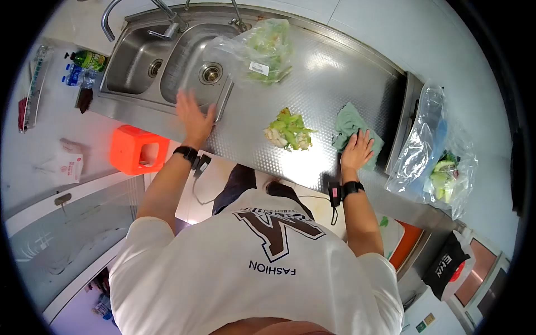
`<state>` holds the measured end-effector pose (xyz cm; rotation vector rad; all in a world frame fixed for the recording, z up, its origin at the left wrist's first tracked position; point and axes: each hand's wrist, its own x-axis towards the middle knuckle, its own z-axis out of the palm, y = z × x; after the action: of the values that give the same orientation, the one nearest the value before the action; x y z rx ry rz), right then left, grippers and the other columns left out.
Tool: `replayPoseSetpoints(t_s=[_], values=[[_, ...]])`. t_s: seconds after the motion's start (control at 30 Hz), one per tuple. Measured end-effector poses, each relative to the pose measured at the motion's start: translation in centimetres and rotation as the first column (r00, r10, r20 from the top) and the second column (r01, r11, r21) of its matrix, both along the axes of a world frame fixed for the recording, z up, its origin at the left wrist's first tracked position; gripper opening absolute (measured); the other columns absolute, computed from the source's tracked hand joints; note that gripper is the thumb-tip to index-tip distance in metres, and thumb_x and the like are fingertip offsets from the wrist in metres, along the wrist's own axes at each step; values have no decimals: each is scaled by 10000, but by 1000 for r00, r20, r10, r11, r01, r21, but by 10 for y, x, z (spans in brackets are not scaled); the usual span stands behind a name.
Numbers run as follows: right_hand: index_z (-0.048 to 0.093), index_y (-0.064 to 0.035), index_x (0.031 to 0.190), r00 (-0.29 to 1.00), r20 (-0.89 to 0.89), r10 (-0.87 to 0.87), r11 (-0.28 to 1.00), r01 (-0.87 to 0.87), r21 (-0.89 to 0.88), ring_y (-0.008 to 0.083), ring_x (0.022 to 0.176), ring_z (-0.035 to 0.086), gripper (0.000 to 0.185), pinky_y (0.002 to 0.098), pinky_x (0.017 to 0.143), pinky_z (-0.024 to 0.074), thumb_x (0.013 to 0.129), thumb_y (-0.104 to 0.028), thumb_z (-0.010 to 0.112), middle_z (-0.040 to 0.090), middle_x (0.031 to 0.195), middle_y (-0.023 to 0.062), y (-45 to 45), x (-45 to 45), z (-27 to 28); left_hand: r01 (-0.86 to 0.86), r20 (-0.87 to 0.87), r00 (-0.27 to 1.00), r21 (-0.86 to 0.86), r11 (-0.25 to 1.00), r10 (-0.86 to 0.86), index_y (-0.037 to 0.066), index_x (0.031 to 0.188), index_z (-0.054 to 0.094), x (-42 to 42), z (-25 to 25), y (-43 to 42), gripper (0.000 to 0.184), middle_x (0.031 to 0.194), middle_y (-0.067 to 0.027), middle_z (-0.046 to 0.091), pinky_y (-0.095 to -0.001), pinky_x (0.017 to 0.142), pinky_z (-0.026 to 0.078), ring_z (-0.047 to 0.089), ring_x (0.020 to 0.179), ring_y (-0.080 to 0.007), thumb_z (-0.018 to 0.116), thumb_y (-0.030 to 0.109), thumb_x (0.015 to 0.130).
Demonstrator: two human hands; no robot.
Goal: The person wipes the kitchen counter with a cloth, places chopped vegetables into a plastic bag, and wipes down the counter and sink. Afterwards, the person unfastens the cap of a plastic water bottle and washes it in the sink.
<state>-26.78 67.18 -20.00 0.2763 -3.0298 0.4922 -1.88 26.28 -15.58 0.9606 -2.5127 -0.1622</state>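
Note:
My left hand (194, 118) hovers by the front rim of the right-hand sink basin (190, 61), fingers apart and slightly blurred, holding nothing. On the right of the steel counter (240, 137), my right hand (357, 151) lies flat on a crumpled green cloth (349, 118), partly covering it. Between the two hands sits a small heap of vegetable trimmings (289, 131), pale green and whitish with some browned bits. A clear plastic bag of leafy green vegetables (267, 47), bearing a white label, rests behind it near the basin's edge.
Two faucets (173, 28) rise behind the sinks. Clear plastic bags with green vegetables (444, 176) sit at the far right, past the raised metal edge (403, 123). An orange stool (137, 149) stands at the lower left. Several bottles (81, 72) are left of the sinks.

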Motion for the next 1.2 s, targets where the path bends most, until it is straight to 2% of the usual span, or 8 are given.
replayPoseSetpoints(t_s=[0.27,0.33,0.47,0.73,0.87,1.03,1.17,1.2], values=[[531,-134,1375,981,-164,-101,978,128,166,332,1428,286,452,562,1163,178,995,-352,418,390,1535,37,-28,5,9,437,157,893,-86,895,-421,25,1461,344,-136,85,-18,883,1397,-250,471,-522,1142,230,349,1368,-420,753,424,788],[533,-133,1371,981,-154,-115,976,141,167,331,1426,291,454,561,1161,187,977,-337,438,398,1529,42,-30,6,13,368,623,660,221,903,-421,84,1429,409,-148,97,-9,742,1173,-190,630,-524,1072,335,604,1099,-351,728,335,808],[540,-129,1360,980,-164,-116,978,141,153,332,1420,302,451,561,1161,190,961,-320,453,409,1520,46,-30,8,14,214,596,665,426,879,-451,150,1415,461,-141,106,53,664,1072,-163,675,-473,918,480,594,1099,-355,714,335,829],[563,-125,1331,973,-198,-116,979,146,143,341,1400,337,438,567,1153,207,939,-301,479,439,1498,54,-31,6,14,472,315,803,181,863,-506,111,1167,639,-134,94,59,351,891,-118,708,-447,779,507,675,868,-312,604,318,886],[572,-122,1321,970,-217,-112,977,147,154,344,1393,347,433,569,1150,215,932,-293,487,445,1495,56,-32,6,15,472,335,834,-20,882,-439,107,977,706,-159,115,30,223,834,-89,719,-445,762,472,684,862,-300,580,270,890],[580,-118,1312,971,-209,-113,978,146,148,345,1393,349,428,568,1152,210,930,-286,486,438,1501,65,-32,6,15,522,755,516,97,848,-404,120,976,715,-192,100,12,209,866,-122,720,-443,788,477,695,865,-305,549,185,868],[578,-120,1317,971,-210,-118,980,148,135,342,1398,345,430,563,1159,200,931,-286,482,439,1500,65,-31,6,15,520,677,517,238,820,-524,105,1031,675,-225,98,-5,219,880,-181,709,-461,804,504,686,917,-349,549,162,863],[577,-122,1318,972,-205,-117,979,147,140,341,1398,345,430,561,1162,196,932,-285,481,440,1499,66,-31,6,16,398,553,695,237,886,-460,65,1061,644,-235,108,-8,240,936,-186,706,-475,827,511,677,947,-369,556,157,857]])
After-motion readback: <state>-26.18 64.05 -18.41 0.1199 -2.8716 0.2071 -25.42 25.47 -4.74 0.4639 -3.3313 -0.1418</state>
